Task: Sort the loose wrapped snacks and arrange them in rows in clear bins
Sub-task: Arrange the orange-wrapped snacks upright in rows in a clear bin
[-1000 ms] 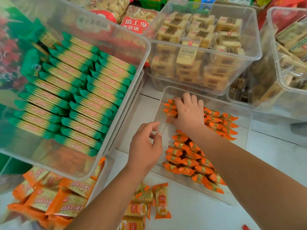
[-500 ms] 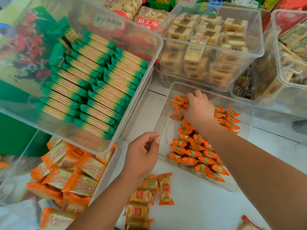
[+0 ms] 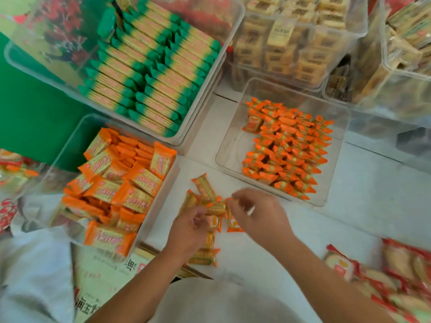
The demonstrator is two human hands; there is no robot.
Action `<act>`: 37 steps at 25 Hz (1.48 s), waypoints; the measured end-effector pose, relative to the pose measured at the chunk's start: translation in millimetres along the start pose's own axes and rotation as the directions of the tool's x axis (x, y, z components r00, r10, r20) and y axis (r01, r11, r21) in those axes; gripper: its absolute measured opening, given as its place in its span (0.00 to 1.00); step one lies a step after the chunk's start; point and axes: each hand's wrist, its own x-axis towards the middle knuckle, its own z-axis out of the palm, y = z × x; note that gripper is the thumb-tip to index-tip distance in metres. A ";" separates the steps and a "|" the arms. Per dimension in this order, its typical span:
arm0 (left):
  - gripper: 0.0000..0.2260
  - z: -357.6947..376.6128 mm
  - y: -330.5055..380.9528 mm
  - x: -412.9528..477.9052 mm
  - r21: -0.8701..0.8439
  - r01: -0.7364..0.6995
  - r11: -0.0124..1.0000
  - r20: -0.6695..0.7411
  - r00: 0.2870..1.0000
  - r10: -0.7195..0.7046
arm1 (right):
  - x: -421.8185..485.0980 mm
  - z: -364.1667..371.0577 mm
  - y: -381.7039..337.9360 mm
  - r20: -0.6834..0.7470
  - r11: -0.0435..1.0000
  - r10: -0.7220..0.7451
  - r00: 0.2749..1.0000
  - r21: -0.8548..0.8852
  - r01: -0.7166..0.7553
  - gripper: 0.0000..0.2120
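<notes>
White counter (image 3: 356, 206) carries clear bins; the loose snacks (image 3: 204, 190) lie near its front edge, just before the half-filled bin (image 3: 229, 148). Left hand (image 3: 189, 229) grasps one of them. Right hand (image 3: 258, 215) is over the pile too, but blur hides its grip and I cannot tell.

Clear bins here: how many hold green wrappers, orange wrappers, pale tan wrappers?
Green: 1, clear plastic bin of green-wrapped bars
Orange: 2, clear bin of large orange packs and clear bin of small orange snacks
Pale tan: 2, back middle clear bin and back right clear bin
Total: 5 plainly seen; the blurred left edge is not counted.
</notes>
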 end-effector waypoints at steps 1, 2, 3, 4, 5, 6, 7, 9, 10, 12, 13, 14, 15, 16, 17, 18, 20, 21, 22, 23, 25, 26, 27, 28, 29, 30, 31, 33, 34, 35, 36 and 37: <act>0.07 -1.8 -11.4 -4.6 0.059 0.016 0.998 -0.014 1.000 -0.015 | -16.2 18.0 12.3 0.081 0.997 0.080 0.994 0.008 -0.081 0.11; 0.08 -3.1 -22.2 -8.3 0.110 0.006 0.994 -0.026 1.000 -0.004 | -27.1 34.8 26.0 0.132 0.988 0.157 0.979 -0.017 -0.156 0.13; 0.09 -4.4 -30.9 -10.6 0.156 -0.014 0.988 -0.031 0.999 0.019 | -31.4 47.9 38.7 0.142 0.976 0.218 0.966 -0.056 -0.212 0.16; 0.09 -6.7 -38.1 -10.9 0.196 -0.033 0.980 -0.038 0.998 0.041 | -29.6 58.4 48.6 0.129 0.964 0.263 0.956 -0.086 -0.253 0.20; 0.10 -9.2 -41.4 -9.6 0.236 -0.050 0.970 -0.049 0.997 0.063 | -24.1 66.4 56.4 0.110 0.950 0.305 0.946 -0.099 -0.295 0.23; 0.10 -11.0 -43.5 -5.8 0.278 -0.074 0.958 -0.054 0.994 0.093 | -17.1 71.5 61.2 0.101 0.936 0.347 0.932 -0.107 -0.336 0.25; 0.11 -12.1 -43.6 -0.8 0.319 -0.113 0.941 -0.040 0.990 0.133 | -10.9 76.2 65.5 0.103 0.920 0.386 0.917 -0.119 -0.374 0.27; 0.14 -9.2 -40.7 11.2 0.407 -0.219 0.887 0.069 0.975 0.209 | -4.8 82.5 74.7 0.112 0.901 0.420 0.901 -0.172 -0.398 0.27; 0.16 -6.9 -38.0 16.7 0.448 -0.279 0.849 0.143 0.960 0.240 | -4.3 83.6 78.4 0.114 0.897 0.423 0.899 -0.197 -0.396 0.25; 0.18 -1.3 -36.1 26.2 0.514 -0.365 0.776 0.251 0.929 0.271 | -7.8 81.5 85.5 0.119 0.891 0.428 0.896 -0.222 -0.397 0.21; 0.19 0.9 -36.5 29.2 0.543 -0.375 0.751 0.267 0.926 0.268 | -11.1 79.3 88.8 0.120 0.889 0.431 0.894 -0.224 -0.399 0.20; 0.19 2.8 -36.7 32.0 0.568 -0.374 0.733 0.261 0.927 0.270 | -15.2 76.4 91.6 0.114 0.884 0.441 0.890 -0.228 -0.409 0.19; 0.18 4.2 -36.6 34.1 0.593 -0.373 0.714 0.248 0.928 0.279 | -19.7 74.0 93.6 0.105 0.876 0.451 0.886 -0.241 -0.418 0.18; 0.17 5.4 -37.0 35.9 0.619 -0.380 0.688 0.239 0.925 0.296 | -25.1 71.9 94.8 0.100 0.868 0.457 0.884 -0.267 -0.419 0.18; 0.16 6.4 -36.4 37.0 0.652 -0.390 0.650 0.241 0.920 0.309 | -30.9 71.5 96.5 0.100 0.859 0.464 0.880 -0.292 -0.420 0.17; 0.17 6.7 -36.6 37.5 0.686 -0.402 0.606 0.253 0.913 0.319 | -37.2 72.6 98.0 0.103 0.854 0.474 0.875 -0.295 -0.428 0.16; 0.17 4.1 -34.6 36.9 0.718 -0.419 0.556 0.271 0.904 0.332 | -46.2 73.0 96.3 0.111 0.853 0.514 0.851 -0.173 -0.493 0.13; 0.17 1.9 -33.1 35.2 0.701 -0.426 0.573 0.264 0.900 0.346 | -47.4 71.0 94.3 0.120 0.842 0.539 0.834 -0.062 -0.536 0.11; 0.16 -0.5 -30.7 31.7 0.645 -0.435 0.629 0.252 0.897 0.363 | -47.5 67.8 92.4 0.134 0.832 0.544 0.828 0.042 -0.554 0.11; 0.16 -3.4 -26.0 25.7 0.543 -0.436 0.718 0.248 0.900 0.359 | -46.4 62.0 88.6 0.134 0.833 0.523 0.841 0.127 -0.538 0.10; 0.18 -6.1 -12.3 7.7 0.291 -0.420 0.859 0.275 0.897 0.345 | -46.4 45.5 79.7 0.055 0.870 0.441 0.896 0.220 -0.441 0.09; 0.20 -6.6 -5.4 -2.3 0.201 -0.414 0.888 0.292 0.890 0.349 | -46.1 35.8 75.0 0.021 0.886 0.401 0.916 0.246 -0.393 0.10; 0.21 -7.1 0.9 -13.0 0.145 -0.412 0.899 0.313 0.881 0.354 | -46.4 24.6 67.5 0.022 0.889 0.374 0.927 0.275 -0.365 0.11; 0.21 -6.8 5.2 -22.3 0.105 -0.416 0.903 0.335 0.870 0.361 | -47.9 14.0 60.1 0.059 0.877 0.359 0.932 0.320 -0.358 0.13; 0.22 -6.6 8.9 -32.3 0.080 -0.423 0.903 0.354 0.858 0.371 | -52.3 3.1 51.0 0.108 0.863 0.341 0.934 0.358 -0.357 0.14; 0.23 -6.4 11.4 -41.0 0.054 -0.422 0.905 0.360 0.854 0.376 | -57.7 -5.0 44.0 0.131 0.858 0.317 0.939 0.383 -0.343 0.16; 0.22 -6.5 14.0 -48.5 0.031 -0.394 0.919 0.344 0.867 0.360 | -63.5 -12.1 36.6 0.122 0.856 0.305 0.944 0.400 -0.328 0.17; 0.17 -6.6 17.2 -63.3 -0.048 -0.295 0.954 0.274 0.915 0.297 | -77.6 -20.9 23.2 0.108 0.825 0.309 0.945 0.465 -0.322 0.15; 0.15 -7.8 17.6 -70.2 -0.094 -0.271 0.958 0.241 0.927 0.286 | -84.9 -21.7 18.3 0.133 0.807 0.297 0.946 0.495 -0.323 0.14; 0.14 -9.2 17.5 -75.7 -0.128 -0.278 0.952 0.214 0.930 0.300 | -91.5 -22.0 12.2 0.173 0.786 0.284 0.943 0.521 -0.333 0.13; 0.14 -9.8 16.4 -79.1 -0.147 -0.300 0.942 0.193 0.926 0.325 | -96.6 -20.2 8.3 0.208 0.767 0.287 0.935 0.535 -0.355 0.12; 0.14 -10.6 16.2 -81.9 -0.159 -0.324 0.933 0.177 0.920 0.349 | -100.7 -19.5 3.1 0.233 0.744 0.299 0.925 0.550 -0.379 0.11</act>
